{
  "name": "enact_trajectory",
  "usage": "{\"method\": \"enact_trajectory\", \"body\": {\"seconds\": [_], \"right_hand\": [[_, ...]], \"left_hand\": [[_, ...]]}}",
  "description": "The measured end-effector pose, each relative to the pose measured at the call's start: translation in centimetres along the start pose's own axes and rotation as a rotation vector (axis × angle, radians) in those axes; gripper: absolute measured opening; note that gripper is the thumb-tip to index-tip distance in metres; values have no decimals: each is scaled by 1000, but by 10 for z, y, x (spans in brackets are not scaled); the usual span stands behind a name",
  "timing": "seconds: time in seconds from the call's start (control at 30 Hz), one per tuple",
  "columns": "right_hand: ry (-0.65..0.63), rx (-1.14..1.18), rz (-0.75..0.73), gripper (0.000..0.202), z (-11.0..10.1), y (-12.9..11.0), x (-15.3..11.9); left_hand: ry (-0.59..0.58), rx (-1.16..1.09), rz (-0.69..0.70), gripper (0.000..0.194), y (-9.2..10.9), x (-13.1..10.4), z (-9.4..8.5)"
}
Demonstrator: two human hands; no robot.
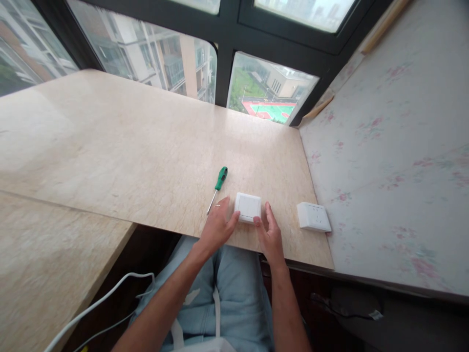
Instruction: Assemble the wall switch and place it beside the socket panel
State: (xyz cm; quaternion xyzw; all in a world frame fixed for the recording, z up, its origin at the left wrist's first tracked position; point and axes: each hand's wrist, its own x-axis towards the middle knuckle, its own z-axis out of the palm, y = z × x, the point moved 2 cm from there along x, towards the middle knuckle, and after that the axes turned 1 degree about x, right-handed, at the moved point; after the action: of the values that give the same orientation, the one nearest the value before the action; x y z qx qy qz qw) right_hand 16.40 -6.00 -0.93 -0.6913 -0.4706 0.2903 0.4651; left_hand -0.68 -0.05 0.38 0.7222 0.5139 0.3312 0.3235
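Observation:
A white square wall switch (248, 207) in a raised box lies face up on the beige stone sill between my two hands. My left hand (217, 222) is at its left side, with the thumb tip at the box's lower left corner and the fingers stretched forward. My right hand (270, 234) is at the right side, its thumb tip at the lower right corner and its fingers extended, apart from the box. Just beyond my left hand lies a screwdriver (221, 178) with a green and black handle, its metal shaft pointing toward me.
A white wall socket (314, 217) in a similar box sits against the flowered wallpaper (373, 132) on the right. Dark window frames (229, 54) border the stone sill (139, 142) at the back. A white cable (98, 303) hangs at the lower left.

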Motion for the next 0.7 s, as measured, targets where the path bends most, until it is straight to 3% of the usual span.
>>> {"method": "enact_trajectory", "body": {"seconds": [0.17,0.33,0.5,0.6,0.7], "right_hand": [[-17,-86,-49,82,4,-3,4],[1,169,49,74,10,-11,4],[78,577,119,64,18,-25,7],[102,738,167,54,21,-25,10],[130,786,202,50,22,-21,15]], "left_hand": [[-69,111,-19,40,13,4,6],[-13,-263,-74,38,17,4,8],[17,-748,-296,46,16,7,11],[61,-855,-387,53,11,12,14],[77,-898,-345,57,6,16,18]]}}
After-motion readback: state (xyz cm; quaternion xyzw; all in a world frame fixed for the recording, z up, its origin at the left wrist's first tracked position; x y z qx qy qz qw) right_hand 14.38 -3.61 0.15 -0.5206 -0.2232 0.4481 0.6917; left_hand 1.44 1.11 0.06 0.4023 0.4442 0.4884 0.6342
